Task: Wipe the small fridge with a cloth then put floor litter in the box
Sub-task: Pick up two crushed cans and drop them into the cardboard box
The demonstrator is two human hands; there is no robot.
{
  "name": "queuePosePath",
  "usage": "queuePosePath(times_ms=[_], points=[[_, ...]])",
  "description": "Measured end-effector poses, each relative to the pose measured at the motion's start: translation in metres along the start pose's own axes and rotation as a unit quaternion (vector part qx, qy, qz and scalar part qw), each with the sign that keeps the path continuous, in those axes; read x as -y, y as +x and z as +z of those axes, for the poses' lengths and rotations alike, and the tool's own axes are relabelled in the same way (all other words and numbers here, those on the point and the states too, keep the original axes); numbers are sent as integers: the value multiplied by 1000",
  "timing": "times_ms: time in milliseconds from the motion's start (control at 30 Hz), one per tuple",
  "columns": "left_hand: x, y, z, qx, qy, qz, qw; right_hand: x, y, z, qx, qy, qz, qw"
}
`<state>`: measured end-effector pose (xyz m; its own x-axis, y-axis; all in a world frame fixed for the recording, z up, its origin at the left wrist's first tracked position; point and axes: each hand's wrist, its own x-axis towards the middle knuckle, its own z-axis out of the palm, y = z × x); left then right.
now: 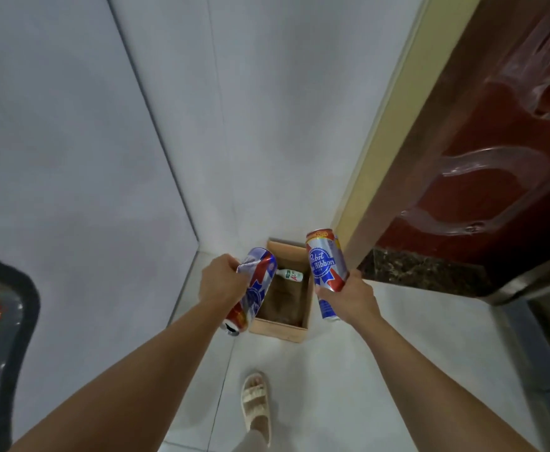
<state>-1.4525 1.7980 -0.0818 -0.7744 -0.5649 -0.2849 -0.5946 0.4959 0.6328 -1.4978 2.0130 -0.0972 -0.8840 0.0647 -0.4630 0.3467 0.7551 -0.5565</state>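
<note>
From the head camera, we held both cans above the cardboard box (295,327) on the floor: our left hand (223,282) gripped a dented can (254,288), long axis tipped mouth-down over the box's left rim, nearer the opening; our right hand (348,295) clasped an upright can (326,272) past the right wall

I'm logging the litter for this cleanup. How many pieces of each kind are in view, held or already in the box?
Beer cans: 2, a crumpled one in the left hand, one in the right hand
Small white bottles: 1, lying in the box
Total: 3
</note>
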Motion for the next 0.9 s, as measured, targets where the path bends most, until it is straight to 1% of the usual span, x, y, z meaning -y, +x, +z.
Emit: queuePosePath(times_ms=[200, 333, 467, 633, 800, 900], points=[[2, 86, 57, 53, 1, -43, 998, 9, 88, 38, 41, -15, 59, 997], [18, 130, 99, 90, -2, -56, 994, -1, 133, 71, 64, 7, 93, 994], [36, 168, 150, 110, 5, -83, 990, -26, 175, 108, 77, 28, 113, 990], [69, 215, 225, 126, 5, -115, 985, -63, 242, 167, 113, 44, 154, 981], [108, 261, 305, 126, 10, -103, 987, -107, 315, 230, 128, 36, 169, 977], [135, 283, 355, 142, 9, -111, 984, -135, 358, 273, 136, 30, 170, 976]])
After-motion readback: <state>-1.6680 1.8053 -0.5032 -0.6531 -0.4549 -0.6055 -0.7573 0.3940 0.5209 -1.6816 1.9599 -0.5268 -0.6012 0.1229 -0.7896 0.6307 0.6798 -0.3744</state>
